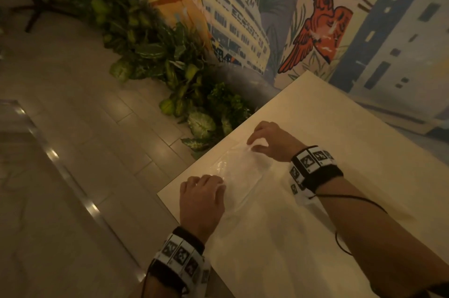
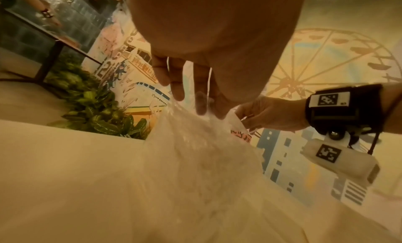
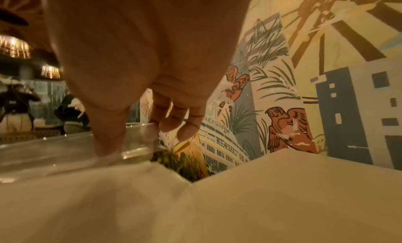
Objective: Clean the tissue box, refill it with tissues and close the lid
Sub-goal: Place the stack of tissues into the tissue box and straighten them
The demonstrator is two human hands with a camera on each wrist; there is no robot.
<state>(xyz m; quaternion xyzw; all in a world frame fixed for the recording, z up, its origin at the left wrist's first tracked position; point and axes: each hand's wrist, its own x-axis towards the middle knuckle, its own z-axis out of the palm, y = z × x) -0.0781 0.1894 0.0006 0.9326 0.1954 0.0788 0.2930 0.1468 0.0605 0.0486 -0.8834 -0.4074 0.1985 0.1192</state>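
Two hands on one clear tissue box, desk corner.

Item: transparent tissue box (image 1: 239, 171), lying on the pale desk (image 1: 340, 142) near its edge, beside floor plants (image 1: 170, 59). Left hand (image 1: 201, 198) curls over the near end, fingers (image 2: 200, 99) pinching a crinkled clear film or wrapper there. Right hand (image 1: 269, 139) grips the far end, thumb and fingers (image 3: 187, 126) curled round the clear rim. Step, as judged: handling or opening the box before refill; whether tissues are inside cannot be told. Next move likely calls for steadying one end while freeing the film or lid. Writing: mural (image 1: 243, 6) lettering, partly legible, roughly "COLISEUM"; no brand seen on the box.
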